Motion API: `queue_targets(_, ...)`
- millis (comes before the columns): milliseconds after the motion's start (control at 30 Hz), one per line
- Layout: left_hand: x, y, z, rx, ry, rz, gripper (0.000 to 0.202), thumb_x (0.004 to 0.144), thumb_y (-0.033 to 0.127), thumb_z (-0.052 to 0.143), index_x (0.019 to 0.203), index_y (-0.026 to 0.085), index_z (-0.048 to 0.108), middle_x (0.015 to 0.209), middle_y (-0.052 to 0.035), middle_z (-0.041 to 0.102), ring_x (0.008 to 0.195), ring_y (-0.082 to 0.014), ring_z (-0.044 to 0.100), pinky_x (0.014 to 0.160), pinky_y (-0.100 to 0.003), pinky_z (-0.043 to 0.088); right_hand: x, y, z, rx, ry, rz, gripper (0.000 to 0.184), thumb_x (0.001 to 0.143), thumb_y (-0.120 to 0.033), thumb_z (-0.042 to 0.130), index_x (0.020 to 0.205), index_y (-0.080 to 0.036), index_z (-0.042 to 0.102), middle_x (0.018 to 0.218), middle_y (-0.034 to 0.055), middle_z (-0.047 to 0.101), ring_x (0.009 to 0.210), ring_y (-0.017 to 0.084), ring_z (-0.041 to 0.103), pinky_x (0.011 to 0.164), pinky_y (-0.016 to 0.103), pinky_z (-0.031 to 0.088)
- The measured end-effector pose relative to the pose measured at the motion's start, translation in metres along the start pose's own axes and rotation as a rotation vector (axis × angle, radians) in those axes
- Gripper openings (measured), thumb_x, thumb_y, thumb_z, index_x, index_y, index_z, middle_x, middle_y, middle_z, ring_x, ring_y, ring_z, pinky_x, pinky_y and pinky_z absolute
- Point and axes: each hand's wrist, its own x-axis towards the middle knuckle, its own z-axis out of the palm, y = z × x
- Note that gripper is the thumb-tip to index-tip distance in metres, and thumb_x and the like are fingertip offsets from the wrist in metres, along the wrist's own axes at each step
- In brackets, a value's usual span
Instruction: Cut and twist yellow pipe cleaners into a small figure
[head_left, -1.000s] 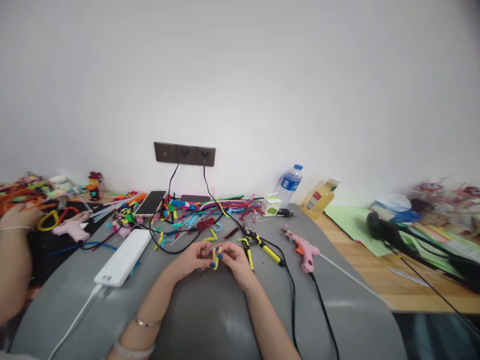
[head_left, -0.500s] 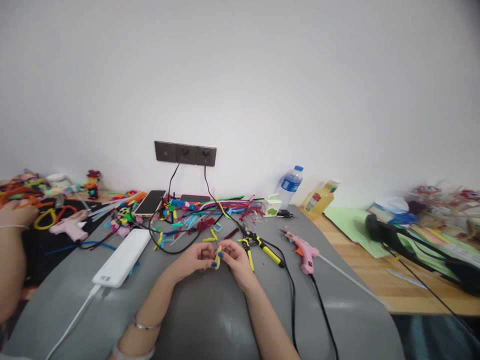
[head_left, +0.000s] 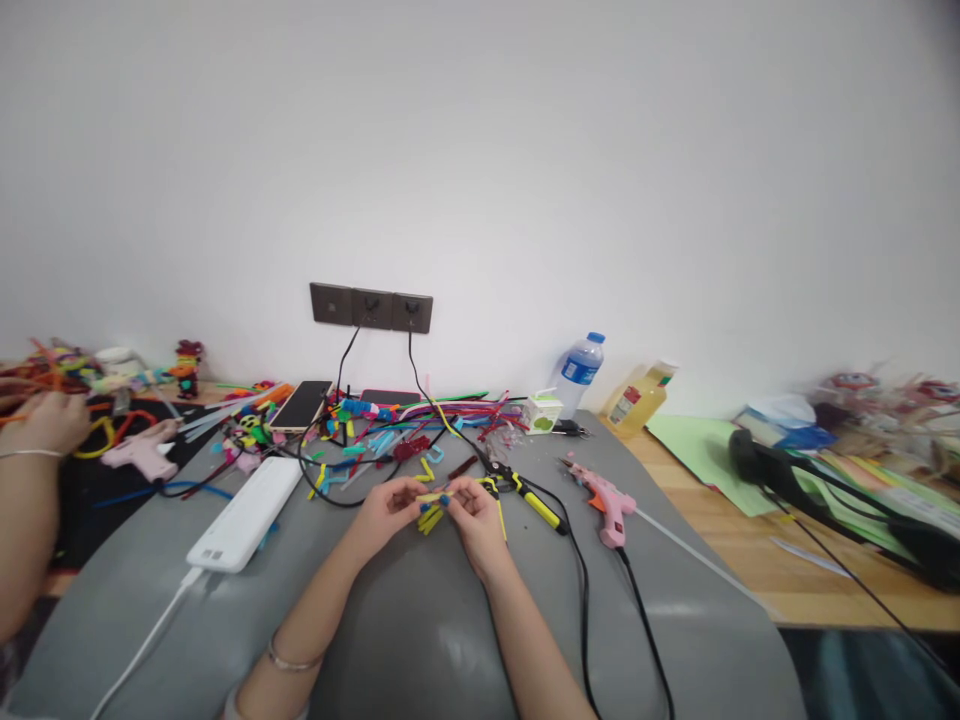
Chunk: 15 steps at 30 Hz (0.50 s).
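Observation:
Both my hands meet over the middle of the grey table (head_left: 420, 620). Between their fingertips lies a short yellow pipe cleaner piece (head_left: 430, 498), held level. My left hand (head_left: 391, 508) pinches its left end, and my right hand (head_left: 469, 512) grips the right end with thumb and finger. Just below the fingers several yellow pieces (head_left: 429, 520) show, partly hidden; whether they rest on the table or hang from the hands I cannot tell. Beside my right hand lie yellow-and-black pliers (head_left: 541, 505). A bent yellow piece (head_left: 426, 470) sits just beyond the hands.
A pink glue gun (head_left: 615, 508) with a black cord lies to the right. At left are a white power bank (head_left: 244, 515), a phone (head_left: 301, 406) and another person's hand (head_left: 56, 420). Colourful pipe cleaners (head_left: 465, 410) and a bottle (head_left: 580, 372) line the back.
The yellow piece has turned from upright and curved to level between my fingertips. More yellow pieces show below my hands. At left, the other person's hand has shifted and a second one appears.

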Motion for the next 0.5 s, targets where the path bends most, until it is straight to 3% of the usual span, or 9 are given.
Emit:
queue_targets(133,-0.0014,0.0073,0.0017,0.065,-0.026,0.004,0.027,0.07,0.04,0.072,0.074,0.015,0.065,0.062,0.0009,0.058,0.059,-0.0129,0.05,0.058,-0.023,0.039,-0.0005,-0.0025,0.0015,-0.001,-0.024,-0.007,0.024,0.071,-0.034,0.077,0.077,-0.022,0.057,0.076,0.0005,0.067,0.072,0.017,0.062,0.073,0.029,0.048)
queue_targets(500,-0.0015,0.0086,0.0015,0.036,-0.047,0.016,0.032,0.071,0.045,0.07,0.072,0.015,0.061,0.062,0.0024,0.054,0.059,-0.0115,0.048,0.056,-0.022,0.039,-0.0016,-0.0058,0.0031,-0.043,-0.056,-0.031,0.024,0.072,-0.034,0.076,0.074,-0.022,0.055,0.079,0.0017,0.067,0.074,0.017,0.063,0.075,0.029,0.049)
